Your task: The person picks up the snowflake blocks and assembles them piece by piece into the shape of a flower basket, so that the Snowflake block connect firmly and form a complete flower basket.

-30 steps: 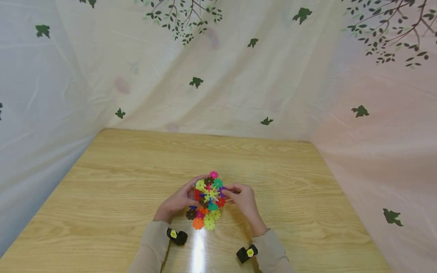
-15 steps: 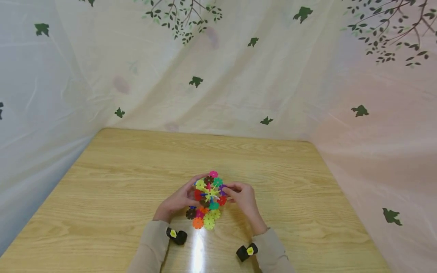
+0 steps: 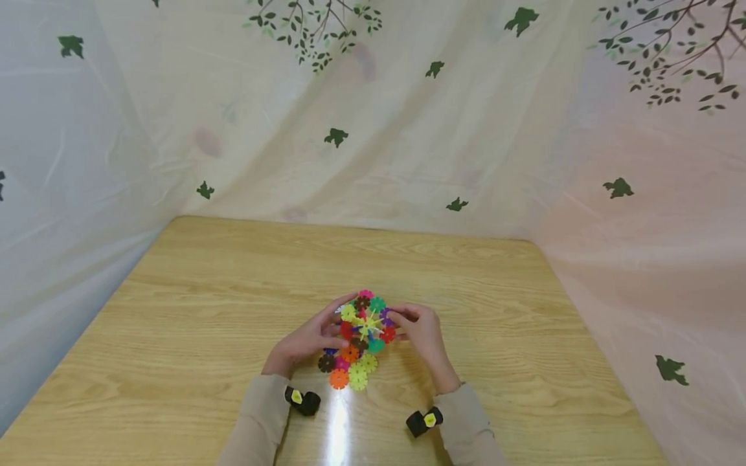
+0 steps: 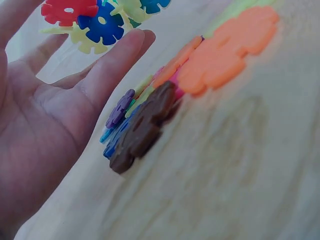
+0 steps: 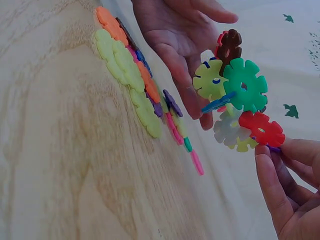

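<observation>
A rounded cluster of interlocking snowflake discs (image 3: 368,327) is held above the table, in yellow, green, red, brown, blue and other colours. My right hand (image 3: 422,333) pinches a purple disc (image 5: 274,149) at its right edge, beside a red disc (image 5: 262,130). On the other side my left hand (image 4: 55,115) cups loosely around the cluster, its fingers spread and fairly straight. Whether a left fingertip touches the discs, I cannot tell. Below lie loose snowflake discs, among them orange (image 4: 220,55), brown (image 4: 145,127) and yellow ones (image 5: 120,60).
The wooden table (image 3: 495,310) carries the loose discs near its front middle. Pale curtains (image 3: 384,162) with printed leaves and birds hang behind and at both sides. Each sleeve cuff has a black wrist camera (image 3: 304,402) strapped to it.
The cluster has shifted slightly right and away from me together with my right hand, turning a little. My left hand stays nearly in place, and more of the loose orange disc shows.
</observation>
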`<state>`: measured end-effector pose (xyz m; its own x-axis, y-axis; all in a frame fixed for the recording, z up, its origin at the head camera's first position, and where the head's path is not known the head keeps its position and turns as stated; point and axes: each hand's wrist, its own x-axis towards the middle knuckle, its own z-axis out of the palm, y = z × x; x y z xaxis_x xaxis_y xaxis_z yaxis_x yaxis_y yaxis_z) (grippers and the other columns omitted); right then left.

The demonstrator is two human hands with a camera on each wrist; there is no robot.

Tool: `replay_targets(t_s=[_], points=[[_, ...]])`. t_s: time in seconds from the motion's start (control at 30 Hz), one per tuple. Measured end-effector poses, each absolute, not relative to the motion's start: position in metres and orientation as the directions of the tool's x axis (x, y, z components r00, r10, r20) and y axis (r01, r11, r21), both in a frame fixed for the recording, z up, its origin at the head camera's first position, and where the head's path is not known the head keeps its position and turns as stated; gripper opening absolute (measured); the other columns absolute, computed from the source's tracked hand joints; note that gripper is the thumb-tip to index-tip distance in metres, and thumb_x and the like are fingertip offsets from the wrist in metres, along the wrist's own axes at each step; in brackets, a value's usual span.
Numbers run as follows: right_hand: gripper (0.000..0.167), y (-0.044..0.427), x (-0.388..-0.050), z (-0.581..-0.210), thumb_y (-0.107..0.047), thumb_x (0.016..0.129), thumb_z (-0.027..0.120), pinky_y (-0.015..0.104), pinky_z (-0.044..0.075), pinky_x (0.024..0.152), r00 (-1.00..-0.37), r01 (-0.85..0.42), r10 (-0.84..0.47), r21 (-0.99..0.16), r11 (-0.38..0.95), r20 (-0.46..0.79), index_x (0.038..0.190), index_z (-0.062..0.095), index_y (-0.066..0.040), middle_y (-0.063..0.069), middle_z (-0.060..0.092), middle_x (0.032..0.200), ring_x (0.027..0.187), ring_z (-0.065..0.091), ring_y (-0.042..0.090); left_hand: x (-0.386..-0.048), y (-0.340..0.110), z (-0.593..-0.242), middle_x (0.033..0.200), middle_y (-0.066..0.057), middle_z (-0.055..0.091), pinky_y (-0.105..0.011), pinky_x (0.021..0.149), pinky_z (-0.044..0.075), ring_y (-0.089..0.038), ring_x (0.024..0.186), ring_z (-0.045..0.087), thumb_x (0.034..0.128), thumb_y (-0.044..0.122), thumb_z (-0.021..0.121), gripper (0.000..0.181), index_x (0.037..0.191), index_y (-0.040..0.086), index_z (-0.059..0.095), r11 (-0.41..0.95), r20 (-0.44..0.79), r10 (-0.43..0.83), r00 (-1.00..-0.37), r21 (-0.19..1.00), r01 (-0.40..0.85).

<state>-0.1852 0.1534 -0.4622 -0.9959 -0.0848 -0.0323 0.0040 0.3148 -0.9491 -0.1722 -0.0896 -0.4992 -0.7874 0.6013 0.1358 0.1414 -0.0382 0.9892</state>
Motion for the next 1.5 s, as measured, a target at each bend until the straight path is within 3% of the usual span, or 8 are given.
replay_targets(t_s=[0.23,0.47,0.67,0.9,1.07,1.27,1.5], points=[[0.019,0.153,-0.185,-0.464,-0.010,0.089,0.068,0.030,0.061,0.059,-0.998,0.000,-0.063,-0.966,0.258,-0.017,0.104,0.071,0.003,0.018,0.073,0.093,0.070,0.066,0.010,-0.171,-0.092,-0.500,0.149,-0.028,0.033,-0.039,0.095,0.054,-0.033,0.112,0.062,0.0934,0.016,0.064,0.076,0.155,0.023,0.019,0.012,0.028,0.540,-0.841,0.999,0.042],[0.020,0.153,-0.185,-0.466,-0.010,0.089,0.068,0.029,0.061,0.059,-1.000,-0.003,-0.022,-0.973,0.230,-0.002,0.104,0.072,0.002,0.019,0.073,0.094,0.072,0.067,0.010,-0.168,-0.093,-0.499,0.148,-0.037,0.025,-0.045,0.098,0.053,-0.035,0.108,0.065,0.0943,0.012,0.061,0.077,0.156,0.011,0.014,-0.032,-0.031,0.499,-0.866,0.998,-0.054],[0.020,0.152,-0.183,-0.467,-0.009,0.089,0.068,0.032,0.062,0.062,-1.000,-0.009,-0.018,-0.977,0.214,0.005,0.106,0.071,0.002,0.019,0.073,0.097,0.075,0.070,0.012,-0.169,-0.093,-0.501,0.148,-0.038,0.025,-0.043,0.095,0.055,-0.037,0.103,0.067,0.0953,0.011,0.059,0.073,0.155,0.009,0.017,-0.022,-0.043,0.461,-0.886,0.998,-0.061],[0.020,0.152,-0.181,-0.468,-0.008,0.089,0.069,0.034,0.062,0.064,-1.000,0.002,-0.015,-0.978,0.209,-0.005,0.106,0.071,0.003,0.019,0.072,0.101,0.079,0.071,0.017,-0.171,-0.092,-0.504,0.146,-0.038,0.026,-0.039,0.088,0.058,-0.025,0.095,0.069,0.0955,0.003,0.055,0.066,0.153,0.006,0.022,-0.055,-0.033,0.435,-0.900,0.997,-0.063],[0.021,0.151,-0.178,-0.463,-0.008,0.089,0.068,0.038,0.062,0.068,-1.000,0.012,-0.015,-0.981,0.192,-0.015,0.107,0.070,0.004,0.020,0.072,0.102,0.082,0.072,0.022,-0.171,-0.092,-0.503,0.148,-0.036,0.026,-0.040,0.089,0.058,-0.023,0.100,0.067,0.0932,0.003,0.059,0.070,0.153,0.007,0.024,-0.053,-0.034,0.435,-0.900,0.997,-0.064],[0.021,0.152,-0.179,-0.469,-0.006,0.089,0.067,0.034,0.062,0.066,-1.000,0.020,0.010,-0.988,0.150,-0.019,0.107,0.070,0.005,0.020,0.072,0.100,0.078,0.071,0.015,-0.170,-0.092,-0.501,0.146,-0.035,0.030,-0.041,0.087,0.059,-0.026,0.100,0.067,0.0944,0.007,0.059,0.069,0.153,0.008,0.023,-0.051,-0.024,0.430,-0.902,0.997,-0.051],[0.018,0.148,-0.179,-0.473,0.000,0.088,0.067,0.034,0.062,0.064,-1.000,0.001,-0.013,-0.992,0.127,-0.002,0.103,0.068,0.009,0.020,0.071,0.100,0.076,0.070,0.012,-0.170,-0.090,-0.500,0.142,-0.040,0.031,-0.039,0.086,0.059,-0.023,0.095,0.068,0.0960,0.003,0.054,0.060,0.150,-0.002,0.028,-0.074,-0.003,0.370,-0.929,0.997,-0.032]])
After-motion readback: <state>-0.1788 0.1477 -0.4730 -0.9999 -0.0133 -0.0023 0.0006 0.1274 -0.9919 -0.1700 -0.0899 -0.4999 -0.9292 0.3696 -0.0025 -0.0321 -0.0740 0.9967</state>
